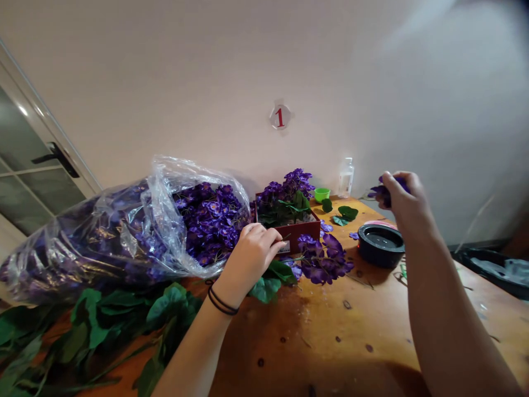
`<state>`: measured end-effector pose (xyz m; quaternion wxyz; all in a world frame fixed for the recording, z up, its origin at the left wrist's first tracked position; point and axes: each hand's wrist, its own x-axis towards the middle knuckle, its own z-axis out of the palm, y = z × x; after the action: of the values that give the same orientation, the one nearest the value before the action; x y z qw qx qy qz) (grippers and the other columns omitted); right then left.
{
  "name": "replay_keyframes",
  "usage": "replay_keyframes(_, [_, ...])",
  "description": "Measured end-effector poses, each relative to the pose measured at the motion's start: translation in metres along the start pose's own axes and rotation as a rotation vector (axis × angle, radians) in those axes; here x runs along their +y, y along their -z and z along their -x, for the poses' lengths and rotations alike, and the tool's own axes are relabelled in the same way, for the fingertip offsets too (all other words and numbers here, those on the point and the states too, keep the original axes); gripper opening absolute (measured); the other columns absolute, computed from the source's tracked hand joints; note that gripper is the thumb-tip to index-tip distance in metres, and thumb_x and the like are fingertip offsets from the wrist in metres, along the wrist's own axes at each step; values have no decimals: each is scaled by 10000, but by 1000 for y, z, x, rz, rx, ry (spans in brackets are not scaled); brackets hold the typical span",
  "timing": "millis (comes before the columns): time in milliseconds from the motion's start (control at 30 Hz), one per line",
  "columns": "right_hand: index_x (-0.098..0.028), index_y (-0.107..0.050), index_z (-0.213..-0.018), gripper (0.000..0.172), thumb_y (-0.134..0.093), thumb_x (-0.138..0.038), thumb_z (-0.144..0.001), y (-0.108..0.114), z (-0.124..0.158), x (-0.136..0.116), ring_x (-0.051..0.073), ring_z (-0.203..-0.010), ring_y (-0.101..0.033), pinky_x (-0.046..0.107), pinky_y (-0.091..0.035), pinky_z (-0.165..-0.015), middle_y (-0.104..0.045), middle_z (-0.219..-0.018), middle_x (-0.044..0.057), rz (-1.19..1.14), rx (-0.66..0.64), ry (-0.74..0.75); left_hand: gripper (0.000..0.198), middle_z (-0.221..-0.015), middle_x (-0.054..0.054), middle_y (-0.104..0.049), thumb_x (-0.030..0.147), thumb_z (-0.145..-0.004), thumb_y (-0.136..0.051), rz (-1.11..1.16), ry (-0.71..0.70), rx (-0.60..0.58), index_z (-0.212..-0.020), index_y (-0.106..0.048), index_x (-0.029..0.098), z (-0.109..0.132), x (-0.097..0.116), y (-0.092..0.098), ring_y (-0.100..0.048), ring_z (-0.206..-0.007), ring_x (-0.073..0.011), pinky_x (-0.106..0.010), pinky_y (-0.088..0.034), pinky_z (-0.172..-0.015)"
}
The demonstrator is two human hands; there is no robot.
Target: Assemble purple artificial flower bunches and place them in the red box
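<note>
My left hand [257, 247], with dark bands at the wrist, is closed in a pinch on the thin stem of a purple artificial flower spray [325, 260]. The blossoms hang to the right of my fingers, low over the table. Green leaves [266, 285] show just below this hand; whether they join the stem I cannot tell. Raised at the right, my right hand [403, 190] has its fingers closed around a small purple flower [383, 192], partly hidden by the fingers. A red box [298, 230] with more purple flowers [291, 186] stands behind my left hand.
A clear plastic bag [165, 220] full of purple flowers lies at the left, above loose green leaves [119, 314]. On the wooden table [322, 336] are a black round dish [381, 245], a green cup [321, 194] and a clear bottle [346, 177]. A black tray [496, 270] sits far right.
</note>
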<state>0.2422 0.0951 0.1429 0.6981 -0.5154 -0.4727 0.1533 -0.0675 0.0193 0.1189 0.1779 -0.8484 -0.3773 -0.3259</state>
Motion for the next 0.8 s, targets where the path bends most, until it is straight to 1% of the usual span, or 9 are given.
replay_keyframes(33, [-229,-401,-831,215,-556,-370,-782,-6,9,-12,100,-508,-450,252,-315,-455,-496,-724,0,-240,-79,-34,141,-743,-8,-616,278,-880,-552,19,1,12,-800,-600,171,0,0,0,-536,-732,-148,-343,-429,-841])
replay_keyframes(67, [-227,-400,-793,234,-583,-369,-765,-13,19,-23,71,-477,-393,237,-270,-432,-484,-724,-13,-425,-141,-44,151,-737,-8,-606,279,-877,-555,37,-3,16,-782,-595,169,0,0,1,-533,-729,-147,-343,-432,-848])
replay_keyframes(100, [-225,-414,-790,241,-606,-368,-763,-20,30,-33,62,-488,-381,230,-253,-430,-495,-753,-11,-552,-246,-60,153,-733,-8,-603,280,-875,-557,51,-11,16,-776,-596,170,-1,1,1,-532,-732,-147,-346,-432,-857])
replay_keyframes(167, [-224,-419,-762,261,-622,-388,-762,-36,53,-49,50,-470,-328,228,-210,-410,-491,-759,-17,-681,-378,-82,152,-721,-3,-603,287,-871,-562,63,-35,7,-774,-603,178,-1,2,4,-529,-736,-150,-351,-432,-853])
replay_keyframes(233, [-228,-441,-773,247,-607,-409,-787,-50,74,-57,52,-471,-313,233,-209,-403,-497,-787,-16,-681,-467,-89,154,-714,-2,-599,301,-869,-565,63,-41,15,-781,-611,184,0,3,7,-524,-738,-153,-343,-437,-823])
replay_keyframes(300, [-235,-446,-789,245,-584,-436,-812,-60,90,-60,60,-481,-319,234,-218,-398,-498,-792,-17,-640,-520,-89,163,-715,-9,-590,307,-870,-562,72,-32,31,-783,-613,179,0,5,11,-522,-736,-154,-330,-442,-791])
replay_keyframes(400, [-235,-441,-800,257,-578,-452,-823,-68,103,-61,64,-506,-340,217,-227,-392,-488,-781,-19,-600,-570,-90,184,-713,-20,-583,313,-870,-560,96,-19,42,-781,-613,162,1,8,17,-527,-725,-156,-322,-444,-761])
replay_keyframes(567, [-233,-438,-808,246,-565,-441,-843,-67,107,-62,62,-534,-357,193,-250,-394,-475,-796,-15,-581,-615,-87,180,-727,-23,-584,310,-867,-565,113,-3,47,-789,-617,156,2,10,23,-530,-728,-156,-317,-444,-745])
replay_keyframes(800, [-228,-418,-781,248,-546,-429,-848,-63,107,-68,79,-563,-370,208,-289,-425,-458,-790,-2,-487,-588,-39,170,-712,-11,-585,313,-862,-575,111,5,63,-779,-612,169,2,9,25,-522,-707,-143,-321,-447,-754])
